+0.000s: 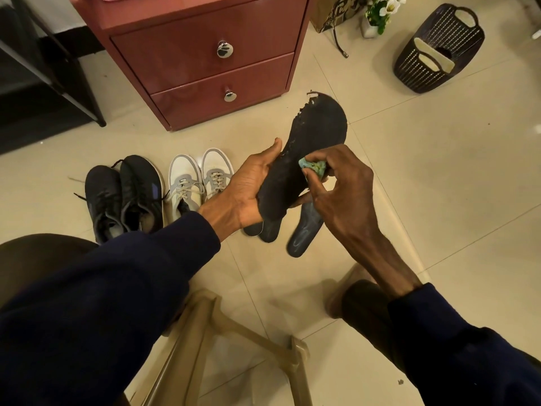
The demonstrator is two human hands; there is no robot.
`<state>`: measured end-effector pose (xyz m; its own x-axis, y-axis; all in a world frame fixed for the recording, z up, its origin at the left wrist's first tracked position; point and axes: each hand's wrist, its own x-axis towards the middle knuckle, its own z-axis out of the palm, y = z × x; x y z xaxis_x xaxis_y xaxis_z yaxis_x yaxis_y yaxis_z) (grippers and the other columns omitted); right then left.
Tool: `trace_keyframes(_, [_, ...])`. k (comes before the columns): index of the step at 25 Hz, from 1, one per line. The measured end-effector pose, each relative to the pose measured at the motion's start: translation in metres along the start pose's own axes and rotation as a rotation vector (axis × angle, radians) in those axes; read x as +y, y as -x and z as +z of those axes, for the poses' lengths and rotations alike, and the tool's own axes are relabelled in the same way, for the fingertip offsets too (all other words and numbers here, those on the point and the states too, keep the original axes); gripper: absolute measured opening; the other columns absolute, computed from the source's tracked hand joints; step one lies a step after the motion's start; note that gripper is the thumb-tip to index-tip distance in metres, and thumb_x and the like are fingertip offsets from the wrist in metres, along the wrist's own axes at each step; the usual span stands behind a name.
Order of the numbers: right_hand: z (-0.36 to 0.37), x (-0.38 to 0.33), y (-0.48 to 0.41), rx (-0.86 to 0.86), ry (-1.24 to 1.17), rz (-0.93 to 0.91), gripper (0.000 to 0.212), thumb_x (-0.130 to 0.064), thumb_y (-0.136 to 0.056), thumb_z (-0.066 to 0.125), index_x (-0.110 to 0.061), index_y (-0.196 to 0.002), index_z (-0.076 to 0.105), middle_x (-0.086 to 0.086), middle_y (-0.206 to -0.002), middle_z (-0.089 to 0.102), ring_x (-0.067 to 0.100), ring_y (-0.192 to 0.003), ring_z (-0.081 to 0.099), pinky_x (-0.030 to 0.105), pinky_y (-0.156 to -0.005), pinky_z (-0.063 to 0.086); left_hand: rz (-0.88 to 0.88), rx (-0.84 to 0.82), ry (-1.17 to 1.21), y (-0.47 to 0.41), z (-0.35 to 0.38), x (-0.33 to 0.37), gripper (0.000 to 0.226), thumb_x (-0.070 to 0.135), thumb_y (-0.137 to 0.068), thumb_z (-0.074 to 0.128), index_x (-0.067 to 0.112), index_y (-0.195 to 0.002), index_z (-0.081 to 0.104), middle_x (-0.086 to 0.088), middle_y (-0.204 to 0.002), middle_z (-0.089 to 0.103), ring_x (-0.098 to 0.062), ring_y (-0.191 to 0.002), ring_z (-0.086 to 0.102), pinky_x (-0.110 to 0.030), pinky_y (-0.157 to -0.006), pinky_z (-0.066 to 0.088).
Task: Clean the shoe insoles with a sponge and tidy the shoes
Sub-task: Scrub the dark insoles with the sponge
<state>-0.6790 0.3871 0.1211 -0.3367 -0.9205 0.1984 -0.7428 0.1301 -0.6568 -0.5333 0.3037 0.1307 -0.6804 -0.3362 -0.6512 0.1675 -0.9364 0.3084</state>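
You are holding the black insole above the floor tiles, your left hand gripping its lower half while your right hand is pinching the sponge against its middle. Its toe edge is looking ragged; hard scrubbing there is likely risking a further tear.

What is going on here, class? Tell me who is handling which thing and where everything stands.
A person grips a worn black insole in the left hand and presses a small green sponge, pinched in the right hand, against its middle. Other insoles lie on the floor just below. A pair of black sneakers and a pair of white sneakers stand side by side in front of a red drawer cabinet.
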Motion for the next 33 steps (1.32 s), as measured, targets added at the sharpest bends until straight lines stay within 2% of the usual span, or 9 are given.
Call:
trace_keyframes(6, [0.006,-0.035,0.015,-0.203,-0.113,-0.309,0.022,-0.010,-0.085,0.081,-0.004,-0.106,0.077,0.010,-0.103,0.074,0.017,-0.095,0.066,0.022,-0.088,0.055,-0.010,0.044,0.030,0.002,-0.002,0.003,0.042,0.045,-0.103,0.054,0.008,-0.105,0.072,-0.009,-0.099,0.073,-0.023,-0.087,0.071,-0.035,-0.091,0.055])
trace_keyframes(11, [0.001,-0.005,-0.007,0.058,0.039,-0.118,0.020,-0.006,-0.085,0.080,-0.003,-0.104,0.076,0.015,-0.099,0.073,0.029,-0.091,0.070,0.036,-0.088,0.058,0.014,0.025,0.031,0.004,0.006,-0.001,0.033,0.036,-0.105,0.049,0.010,-0.105,0.070,-0.009,-0.093,0.073,-0.022,-0.083,0.070,-0.035,-0.079,0.060])
trace_keyframes(18, [0.009,-0.034,0.001,-0.125,-0.101,-0.241,0.017,-0.007,-0.086,0.078,-0.004,-0.103,0.077,0.012,-0.101,0.074,0.019,-0.092,0.069,0.014,-0.091,0.051,-0.042,0.060,-0.018,0.007,0.001,0.000,0.032,0.035,-0.100,0.054,0.012,-0.081,0.067,-0.005,-0.073,0.065,-0.018,-0.067,0.064,-0.028,-0.071,0.051])
trace_keyframes(21, [0.003,-0.023,-0.006,-0.042,-0.048,-0.120,0.018,-0.011,-0.086,0.080,-0.006,-0.103,0.076,0.011,-0.100,0.073,0.018,-0.089,0.069,0.005,-0.088,0.046,-0.057,0.007,-0.018,0.005,0.002,-0.001,0.032,0.035,-0.103,0.049,0.010,-0.093,0.067,-0.007,-0.083,0.068,-0.019,-0.074,0.066,-0.030,-0.078,0.052])
trace_keyframes(24, [0.008,-0.035,0.006,-0.144,-0.133,-0.147,0.018,-0.010,-0.086,0.080,-0.007,-0.103,0.076,0.008,-0.101,0.073,0.013,-0.092,0.067,0.020,-0.087,0.055,-0.070,0.015,0.035,0.002,-0.004,0.004,0.028,0.033,-0.101,0.056,0.009,-0.096,0.071,-0.006,-0.093,0.067,-0.019,-0.082,0.066,-0.030,-0.089,0.052])
trace_keyframes(26, [0.013,-0.048,0.017,-0.218,-0.232,-0.223,0.018,-0.007,-0.085,0.081,-0.005,-0.102,0.077,0.008,-0.101,0.074,0.008,-0.093,0.065,0.019,-0.088,0.055,-0.072,0.004,0.066,0.001,-0.013,0.007,0.035,0.034,-0.099,0.062,0.006,-0.119,0.069,-0.008,-0.124,0.066,-0.022,-0.112,0.065,-0.032,-0.113,0.041])
trace_keyframes(27, [0.015,-0.051,0.020,-0.238,-0.265,-0.273,0.019,-0.006,-0.083,0.082,-0.003,-0.101,0.077,0.010,-0.100,0.074,0.005,-0.094,0.063,0.015,-0.089,0.053,-0.066,-0.004,0.095,-0.001,-0.016,0.007,0.047,0.035,-0.099,0.063,0.005,-0.135,0.063,-0.011,-0.141,0.060,-0.025,-0.130,0.058,-0.035,-0.119,0.035])
trace_keyframes(29, [0.012,-0.047,0.018,-0.252,-0.261,-0.361,0.021,-0.003,-0.081,0.082,0.001,-0.101,0.076,0.014,-0.099,0.074,0.004,-0.094,0.059,0.011,-0.090,0.049,-0.057,-0.046,0.171,-0.003,-0.016,0.005,0.058,0.038,-0.102,0.059,0.005,-0.148,0.050,-0.015,-0.154,0.048,-0.028,-0.144,0.044,-0.040,-0.122,0.032])
trace_keyframes(33, [0.006,-0.023,0.004,-0.056,-0.031,-0.320,0.027,-0.014,-0.081,0.081,0.004,-0.101,0.076,0.019,-0.098,0.073,0.028,-0.088,0.071,0.026,-0.084,0.056,-0.033,-0.058,0.188,-0.007,-0.012,0.005,0.061,0.047,-0.105,0.052,0.010,-0.154,0.044,-0.011,-0.162,0.038,-0.025,-0.151,0.031,-0.039,-0.125,0.022])
